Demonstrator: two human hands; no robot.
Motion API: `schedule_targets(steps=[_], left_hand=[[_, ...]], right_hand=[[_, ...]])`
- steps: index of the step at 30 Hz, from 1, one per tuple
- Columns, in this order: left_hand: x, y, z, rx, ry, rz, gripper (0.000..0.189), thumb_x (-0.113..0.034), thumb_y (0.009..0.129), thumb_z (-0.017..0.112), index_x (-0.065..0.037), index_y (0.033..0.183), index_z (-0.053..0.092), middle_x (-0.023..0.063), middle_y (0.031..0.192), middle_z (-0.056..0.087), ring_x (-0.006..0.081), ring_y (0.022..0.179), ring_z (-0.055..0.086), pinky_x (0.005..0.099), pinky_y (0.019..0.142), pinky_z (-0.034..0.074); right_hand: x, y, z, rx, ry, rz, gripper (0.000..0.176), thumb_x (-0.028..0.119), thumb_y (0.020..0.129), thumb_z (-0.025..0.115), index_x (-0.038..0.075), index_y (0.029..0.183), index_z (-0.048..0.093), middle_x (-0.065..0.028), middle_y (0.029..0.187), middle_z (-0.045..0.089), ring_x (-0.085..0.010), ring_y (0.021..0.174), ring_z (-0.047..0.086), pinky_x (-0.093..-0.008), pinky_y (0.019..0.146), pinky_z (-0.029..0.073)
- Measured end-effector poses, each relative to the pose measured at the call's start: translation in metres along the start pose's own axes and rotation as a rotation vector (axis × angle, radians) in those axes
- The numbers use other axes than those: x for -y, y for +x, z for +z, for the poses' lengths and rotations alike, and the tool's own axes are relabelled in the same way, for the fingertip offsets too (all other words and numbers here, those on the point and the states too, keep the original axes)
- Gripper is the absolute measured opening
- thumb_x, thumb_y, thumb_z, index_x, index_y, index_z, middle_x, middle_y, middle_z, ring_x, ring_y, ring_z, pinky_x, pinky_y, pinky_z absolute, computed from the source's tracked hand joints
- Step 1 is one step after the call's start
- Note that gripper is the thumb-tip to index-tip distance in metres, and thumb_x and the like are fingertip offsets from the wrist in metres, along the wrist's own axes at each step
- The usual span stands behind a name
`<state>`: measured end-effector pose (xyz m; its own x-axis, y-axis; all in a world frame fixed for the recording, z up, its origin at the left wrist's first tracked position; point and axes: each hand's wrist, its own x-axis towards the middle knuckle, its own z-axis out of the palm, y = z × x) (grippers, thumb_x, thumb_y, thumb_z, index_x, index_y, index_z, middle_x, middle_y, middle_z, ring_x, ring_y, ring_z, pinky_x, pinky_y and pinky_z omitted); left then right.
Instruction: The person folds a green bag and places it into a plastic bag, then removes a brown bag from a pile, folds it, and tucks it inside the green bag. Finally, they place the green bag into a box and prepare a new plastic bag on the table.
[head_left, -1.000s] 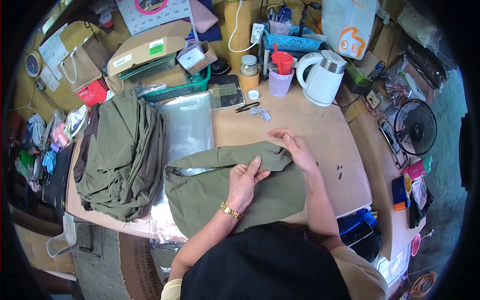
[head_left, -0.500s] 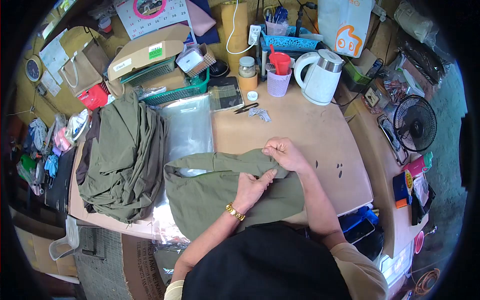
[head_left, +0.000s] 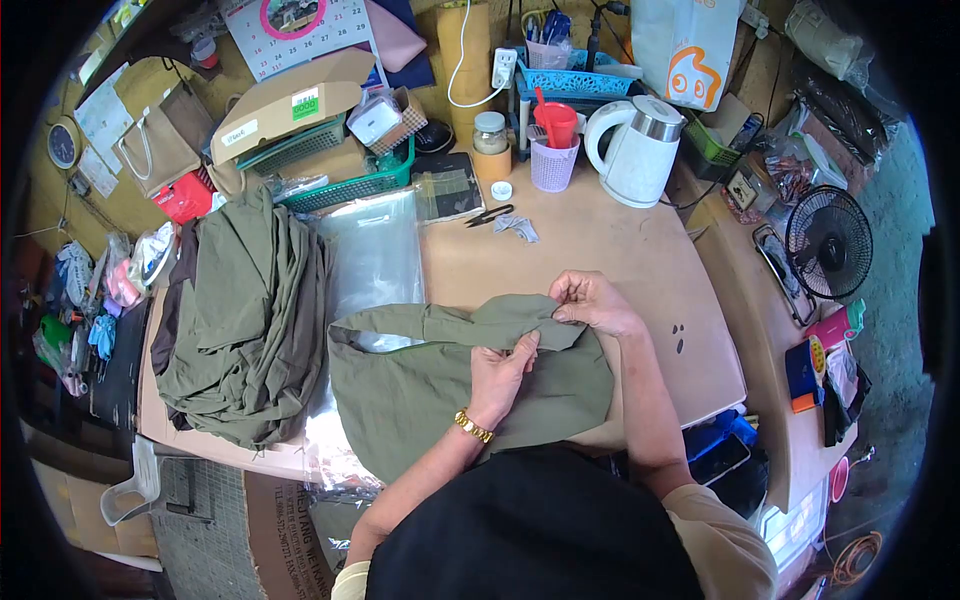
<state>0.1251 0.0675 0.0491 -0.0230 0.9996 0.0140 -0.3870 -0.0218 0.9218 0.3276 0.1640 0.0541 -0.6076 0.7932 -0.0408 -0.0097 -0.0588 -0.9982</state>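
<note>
An olive-green cloth bag [head_left: 400, 410] with a wide strap loop lies in front of me on the table. My left hand [head_left: 503, 375], below a gold watch, pinches the fabric near the right end of the strap between thumb and fingers. Just above and to the right, my right hand [head_left: 595, 303] grips the edge of the same strap part with its fingertips. A gap shows between the strap and the bag's opening on the left. Left of it rises a heap of similar olive cloth [head_left: 245, 330].
Clear plastic sheets [head_left: 375, 250] lie between heap and bag. Farther back are black thread snips [head_left: 490, 215], a grey scrap [head_left: 516, 229], a white kettle [head_left: 632, 160], a lilac cup [head_left: 553, 165] and a green basket [head_left: 350, 190]. A black fan [head_left: 829, 242] stands at right.
My right hand has shifted slightly right along the strap's edge, and my left hand slightly left. The strap end between them looks flatter and more spread out.
</note>
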Motion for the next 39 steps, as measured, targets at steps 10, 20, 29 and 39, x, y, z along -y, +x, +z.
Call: schedule_targets(steps=[10,20,29,39], left_hand=[[0.008,-0.003,0.004,0.039,0.177,0.179,0.016,-0.013,0.091,0.074,0.001,0.085,0.070,-0.0025,0.073,0.063,0.0022,0.062,0.050,0.0210,0.055,0.041],[-0.005,-0.001,-0.001,0.086,0.154,-0.096,0.024,-0.021,0.093,0.072,0.001,0.084,0.074,0.0054,0.079,0.069,0.0063,0.067,0.059,0.0213,0.061,0.049],[0.000,0.015,-0.040,0.129,-0.584,-0.332,0.045,-0.030,0.103,0.054,0.001,0.135,0.048,0.0116,0.108,0.068,0.0195,0.095,0.067,0.0339,0.086,0.056],[-0.052,0.010,-0.038,0.098,-0.051,-0.051,0.031,-0.020,0.103,0.051,-0.004,0.128,0.057,0.0139,0.133,0.059,0.0263,0.125,0.056,0.0393,0.103,0.048]], right_hand=[[-0.002,0.029,0.016,-0.337,-0.404,-0.092,0.013,0.011,0.098,0.059,-0.001,0.095,0.063,0.0024,0.081,0.061,-0.0063,0.074,0.052,-0.0245,0.069,0.045],[0.029,0.011,0.039,-0.227,-0.414,-0.050,0.021,0.016,0.102,0.056,0.002,0.087,0.060,0.0081,0.074,0.050,-0.0022,0.070,0.043,-0.0213,0.060,0.038],[0.015,0.000,0.005,-0.179,-0.070,-0.146,0.017,0.013,0.100,0.056,0.001,0.090,0.061,0.0031,0.075,0.056,-0.0054,0.073,0.047,-0.0230,0.066,0.041],[0.072,0.022,0.106,-0.612,-1.314,-0.654,0.046,0.008,0.067,0.080,0.010,0.110,0.065,-0.0070,0.106,0.066,-0.0248,0.107,0.062,-0.0552,0.114,0.028]])
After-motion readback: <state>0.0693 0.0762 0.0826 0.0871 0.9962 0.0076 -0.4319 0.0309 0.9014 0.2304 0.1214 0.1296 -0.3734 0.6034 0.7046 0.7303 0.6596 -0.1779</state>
